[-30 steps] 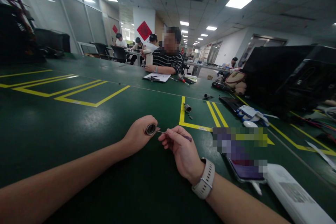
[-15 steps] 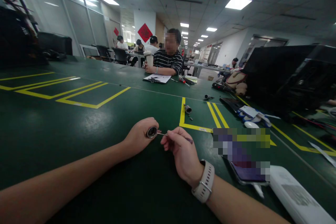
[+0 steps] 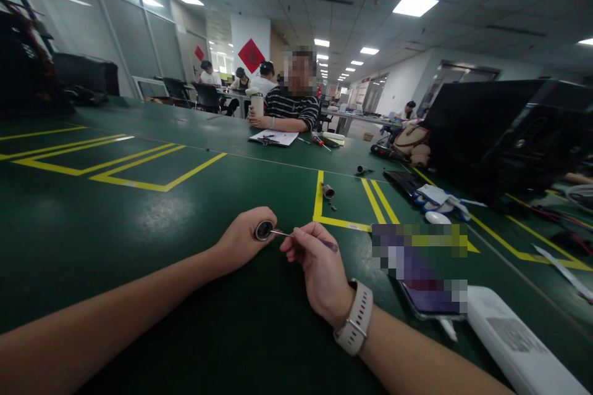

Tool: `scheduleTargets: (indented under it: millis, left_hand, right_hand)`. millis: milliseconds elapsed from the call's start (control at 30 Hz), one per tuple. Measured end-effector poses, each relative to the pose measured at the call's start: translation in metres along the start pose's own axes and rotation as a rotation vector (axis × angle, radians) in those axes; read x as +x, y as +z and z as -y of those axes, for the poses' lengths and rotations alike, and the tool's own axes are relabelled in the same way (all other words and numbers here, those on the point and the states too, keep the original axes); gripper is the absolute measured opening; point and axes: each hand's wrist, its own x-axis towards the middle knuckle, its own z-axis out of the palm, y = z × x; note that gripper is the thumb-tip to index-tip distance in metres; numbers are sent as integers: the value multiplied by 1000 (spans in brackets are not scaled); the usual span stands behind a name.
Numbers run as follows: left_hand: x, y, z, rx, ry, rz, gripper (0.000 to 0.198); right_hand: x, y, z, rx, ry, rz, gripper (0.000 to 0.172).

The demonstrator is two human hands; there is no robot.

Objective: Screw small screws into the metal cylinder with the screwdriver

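My left hand (image 3: 241,239) is closed around a round metal cylindrical part that looks like a circular connector (image 3: 264,231); its open, dark-centred end faces me. My right hand (image 3: 319,268) pinches a thin screwdriver (image 3: 330,246) with a purple handle. The slim shaft points left and its tip is at the rim of the metal part; whether it sits inside cannot be made out. Beyond my hands, a similar metal cylinder (image 3: 328,191) lies within yellow tape, with a few tiny pieces (image 3: 332,207) beside it.
On the right lie a phone (image 3: 433,299), a white power bank (image 3: 514,336), a white mouse (image 3: 438,218) and gloves (image 3: 440,199). Another small metal part (image 3: 362,170) is farther back. Across the table a person (image 3: 291,105) sits behind a clipboard (image 3: 274,137) and a red-handled screwdriver (image 3: 318,141).
The whole view has shifted slightly. Both hands keep nearly the same pose, with the screwdriver still at the metal part.
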Motion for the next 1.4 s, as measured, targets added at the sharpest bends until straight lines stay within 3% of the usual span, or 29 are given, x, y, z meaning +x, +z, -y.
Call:
scheduleTargets:
  millis: [167, 400, 733, 967, 1400]
  left_hand:
    - [0, -1, -1, 18, -7, -1, 15]
    - [-3, 0, 0, -73, 8, -39, 19]
    - [-3, 0, -1, 19, 8, -45, 15]
    - [-4, 0, -2, 94, 6, -4, 14]
    - [-1, -6, -2, 260, 10, 121, 11]
  right_hand:
    - [-1, 0, -1, -111, -22, -8, 12]
    - [0, 0, 1, 8, 32, 88, 11]
    - [-3, 1, -2, -55, -15, 33, 12]
    - [-2, 0, -2, -63, -5, 51, 11]
    - [-3, 1, 0, -111, -1, -31, 13]
